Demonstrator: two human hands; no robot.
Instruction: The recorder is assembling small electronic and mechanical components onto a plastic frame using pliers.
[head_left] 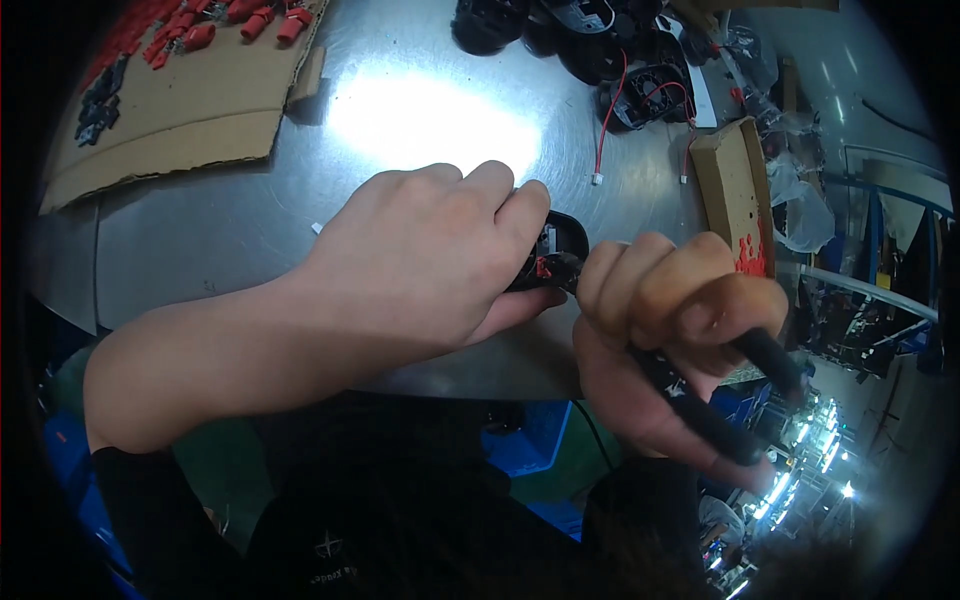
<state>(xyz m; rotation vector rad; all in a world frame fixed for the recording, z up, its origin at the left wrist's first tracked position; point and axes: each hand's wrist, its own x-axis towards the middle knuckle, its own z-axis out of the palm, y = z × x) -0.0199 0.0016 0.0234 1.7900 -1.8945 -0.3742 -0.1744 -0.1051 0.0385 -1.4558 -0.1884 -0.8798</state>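
Note:
My left hand [430, 245] is closed round a small black plastic housing [570, 236] above the front part of the metal table. The fingers cover most of the housing; its right end shows, with a bit of red and some light-coloured parts inside. My right hand [670, 300] grips pliers [715, 420] by their black handles, which stick out below the fist. The dark tip of the pliers points left and reaches the housing's open side, by the red bit. What the jaws touch there is too small to tell.
On the metal table [400, 130], cardboard [190, 100] at the far left bears many red pieces and a few black ones. Several black housings [640, 95], some with red wires and white connectors, lie at the back right. A cardboard box [735, 180] with red bits stands at the right edge.

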